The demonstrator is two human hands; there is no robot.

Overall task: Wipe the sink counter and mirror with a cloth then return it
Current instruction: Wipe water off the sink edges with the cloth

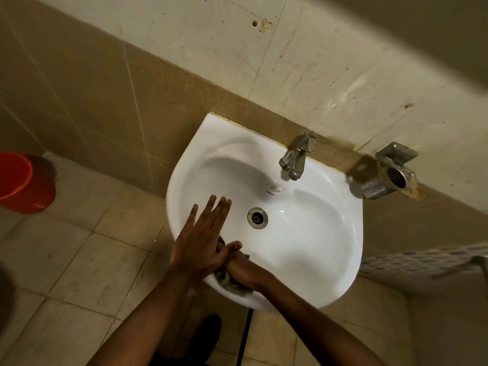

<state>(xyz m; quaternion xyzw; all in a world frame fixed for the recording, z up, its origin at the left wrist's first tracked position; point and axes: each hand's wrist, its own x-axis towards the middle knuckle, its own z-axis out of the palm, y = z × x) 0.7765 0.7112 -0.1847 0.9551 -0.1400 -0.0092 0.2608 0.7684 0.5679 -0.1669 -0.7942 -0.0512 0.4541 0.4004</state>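
Note:
A white wall-mounted sink fills the middle of the head view, with a metal drain in its bowl. My left hand lies flat, fingers spread, over the bowl's near left part. My right hand sits under and beside it at the sink's near rim, closed on a dark grey cloth that is bunched on the rim and mostly hidden by both hands. No mirror is in view.
A metal tap stands at the sink's back edge. A metal wall bracket with a round hole sticks out to the right. An orange bucket stands on the tiled floor at the left. Tiled wall runs behind the sink.

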